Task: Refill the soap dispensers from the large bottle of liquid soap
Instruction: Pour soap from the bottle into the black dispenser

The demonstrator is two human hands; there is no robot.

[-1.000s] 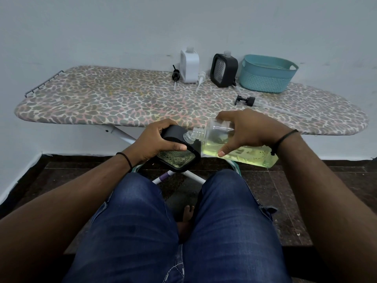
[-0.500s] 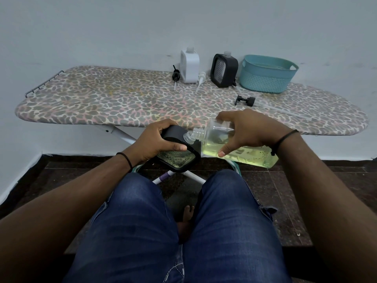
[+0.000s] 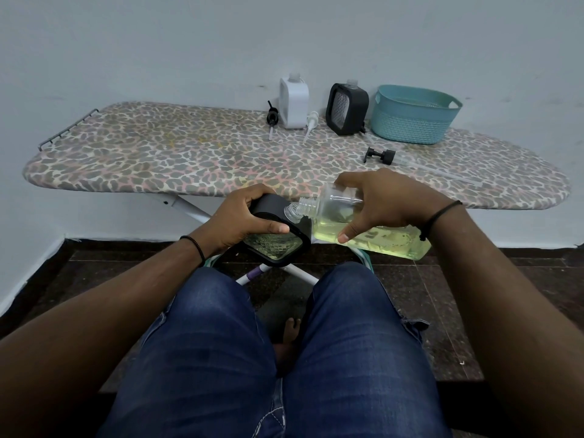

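I see the right hand (image 3: 382, 205) gripping the large soap bottle (image 3: 369, 232), tipped sideways, its neck at the black dispenser (image 3: 278, 235) clasped by the left hand (image 3: 243, 221), both above the knees.

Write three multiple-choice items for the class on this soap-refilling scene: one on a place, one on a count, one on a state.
1. Where does the teal basket stand?
A. On the floor
B. At the right end of the ironing board, by the wall
C. On the person's lap

2. How many dispensers stand on the board?
A. Two
B. Four
C. None

3. How is the large soap bottle held?
A. Upright and capped
B. Lying on the board
C. Tipped sideways, its open neck at the black dispenser

Answers: 1 B, it sits on the board near the wall. 2 A, only the white dispenser and a second black dispenser stand there. 3 C, the right hand tilts it while the left hand steadies the dispenser.
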